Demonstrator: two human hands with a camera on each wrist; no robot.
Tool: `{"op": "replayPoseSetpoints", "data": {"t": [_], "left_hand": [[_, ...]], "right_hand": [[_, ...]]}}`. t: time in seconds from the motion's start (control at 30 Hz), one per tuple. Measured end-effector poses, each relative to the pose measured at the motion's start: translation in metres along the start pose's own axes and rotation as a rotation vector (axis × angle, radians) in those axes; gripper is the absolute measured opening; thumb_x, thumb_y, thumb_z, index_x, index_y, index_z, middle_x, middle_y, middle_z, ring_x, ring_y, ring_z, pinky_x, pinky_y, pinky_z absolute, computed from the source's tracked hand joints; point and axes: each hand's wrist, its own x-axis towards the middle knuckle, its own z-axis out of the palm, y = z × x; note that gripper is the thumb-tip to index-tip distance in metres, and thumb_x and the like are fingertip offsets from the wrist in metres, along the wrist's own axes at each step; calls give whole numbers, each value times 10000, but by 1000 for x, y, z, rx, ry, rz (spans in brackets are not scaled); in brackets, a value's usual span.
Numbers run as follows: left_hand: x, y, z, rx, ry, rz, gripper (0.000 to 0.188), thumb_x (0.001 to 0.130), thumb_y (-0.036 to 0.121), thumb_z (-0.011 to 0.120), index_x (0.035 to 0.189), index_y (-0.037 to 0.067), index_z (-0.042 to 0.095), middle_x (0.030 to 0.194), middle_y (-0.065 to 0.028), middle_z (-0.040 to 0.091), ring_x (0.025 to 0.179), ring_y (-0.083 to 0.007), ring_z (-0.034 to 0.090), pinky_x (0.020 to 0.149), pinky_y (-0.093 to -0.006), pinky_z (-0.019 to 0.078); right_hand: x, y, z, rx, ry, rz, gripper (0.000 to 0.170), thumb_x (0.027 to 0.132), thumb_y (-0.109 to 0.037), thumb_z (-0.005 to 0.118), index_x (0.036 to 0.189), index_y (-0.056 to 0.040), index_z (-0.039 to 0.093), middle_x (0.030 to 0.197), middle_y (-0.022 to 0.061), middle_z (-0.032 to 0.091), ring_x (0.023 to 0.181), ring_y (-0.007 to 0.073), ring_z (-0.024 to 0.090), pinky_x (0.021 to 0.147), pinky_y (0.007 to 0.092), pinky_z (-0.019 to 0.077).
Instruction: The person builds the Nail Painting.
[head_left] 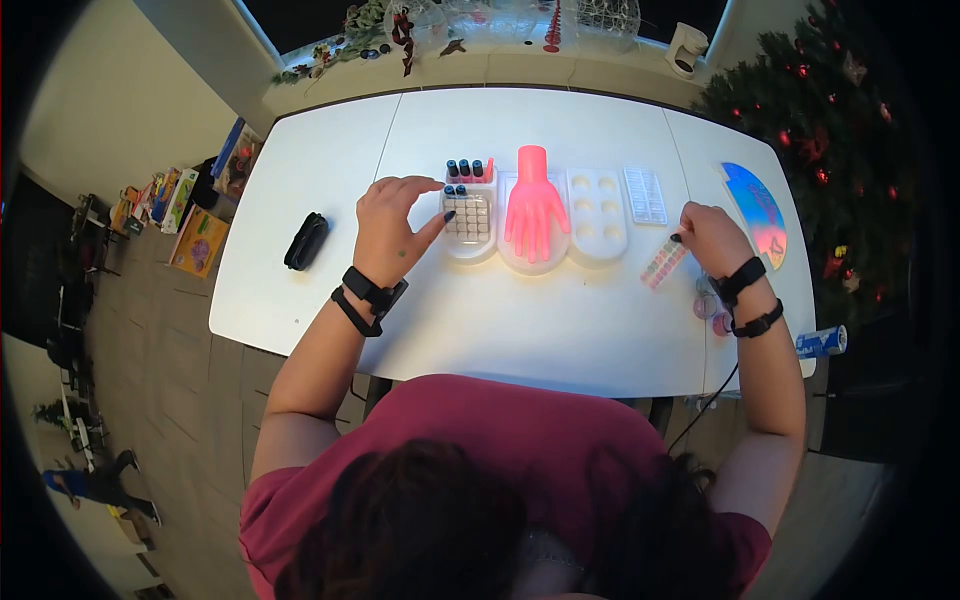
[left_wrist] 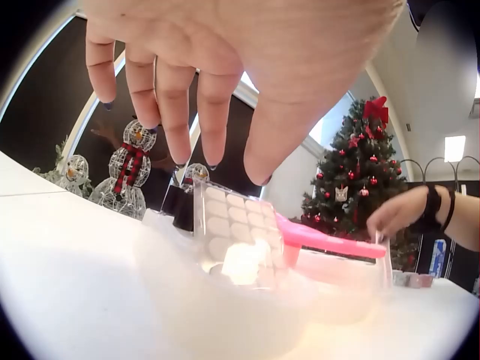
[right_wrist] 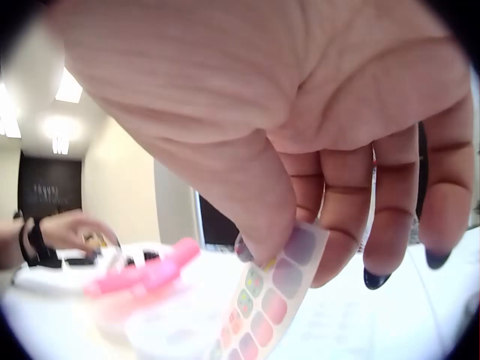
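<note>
My right hand point(head_left: 712, 240) pinches one end of a nail sticker sheet point(right_wrist: 264, 307) between thumb and fingers. Colourful nail shapes run along it in rows, and it slants down over the table's right side. On the left, my left hand point(left_wrist: 225, 82) has its fingers stretched out above a clear box of pale rounded squares point(left_wrist: 238, 221). Its thumb overlaps the box's edge in the head view, and the fingertips are close to the dark-capped nail polish bottles point(head_left: 464, 168). Between the hands, a pink model hand point(head_left: 537, 210) lies palm-down on a white stand point(head_left: 530, 266).
A white tray with round wells point(head_left: 598, 240) and a clear compartment case point(head_left: 646, 196) stand right of the model. Small jars point(head_left: 705, 305) sit by my right wrist, near a blue can point(head_left: 822, 343). A shiny half-round sheet point(head_left: 757, 215) lies far right, a black case point(head_left: 306, 242) far left.
</note>
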Motion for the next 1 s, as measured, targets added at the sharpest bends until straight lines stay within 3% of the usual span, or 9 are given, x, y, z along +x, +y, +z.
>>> {"op": "replayPoseSetpoints", "data": {"t": [0.03, 0.13, 0.23, 0.27, 0.37, 0.47, 0.53, 0.77, 1.0], "left_hand": [[1, 2, 2, 44, -3, 19, 397, 811, 170, 891, 1189, 166, 767, 1191, -25, 772, 1191, -296, 650, 1032, -462, 455], [-1, 4, 7, 84, 1, 21, 391, 797, 175, 904, 1162, 176, 767, 1167, -26, 767, 1169, -288, 653, 1026, -452, 429], [-2, 7, 9, 62, -5, -34, 366, 793, 167, 910, 1130, 183, 766, 1156, -15, 764, 1170, -278, 652, 1028, -442, 408], [-3, 7, 9, 60, -7, -37, 366, 793, 167, 910, 1130, 183, 766, 1156, -15, 764, 1170, -278, 652, 1028, -442, 408], [-8, 9, 6, 24, 8, -55, 319, 809, 146, 900, 1095, 184, 764, 1118, 3, 768, 1136, -267, 668, 1034, -449, 399], [-14, 11, 0, -25, -24, -72, 261, 829, 136, 888, 1055, 182, 766, 1063, 22, 773, 1086, -254, 687, 1044, -459, 386], [-17, 12, -4, -20, 12, -40, 217, 843, 140, 880, 1027, 186, 772, 1038, 37, 779, 1056, -238, 701, 1055, -466, 378], [-25, 7, -7, 19, 14, 34, 201, 867, 126, 855, 1038, 210, 793, 1075, 56, 788, 1102, -208, 689, 1064, -468, 371], [-21, 5, -6, 27, 9, 50, 241, 872, 115, 843, 1082, 226, 805, 1080, 49, 789, 1113, -209, 686, 1066, -484, 373]], "right_hand": [[-2, 2, -9, 127, 107, -134, 168, 948, -171, 762, 946, -33, 665, 972, 152, 713, 865, 306, 670, 772, 426, 531], [-15, -54, -59, 439, 336, -291, 172, 961, -167, 757, 972, -18, 670, 857, 116, 674, 801, 246, 626, 732, 375, 502], [1, -104, -50, 690, 469, -398, 174, 983, -176, 744, 993, -15, 676, 758, 74, 628, 718, 205, 572, 674, 345, 478], [8, -123, -45, 744, 404, -349, 185, 996, -191, 737, 1022, -14, 687, 740, 87, 653, 663, 237, 599, 640, 362, 484], [27, -169, -27, 672, 423, -353, 172, 995, -196, 718, 1069, -41, 701, 782, 131, 713, 680, 315, 677, 648, 413, 529], [41, -192, -14, 432, 417, -305, 200, 981, -200, 708, 1140, -78, 706, 888, 174, 761, 835, 383, 739, 739, 472, 578], [48, -200, -10, 416, 269, -315, 238, 963, -202, 706, 1180, -104, 701, 943, 188, 772, 921, 405, 746, 816, 510, 593], [50, -210, -9, 357, 126, -314, 294, 929, -199, 739, 1166, -30, 699, 1012, 189, 780, 1001, 386, 749, 894, 473, 592], [66, -228, 14, 323, 161, -319, 387, 901, -220, 780, 1174, 16, 642, 994, 217, 775, 979, 395, 758, 867, 481, 603]]}}
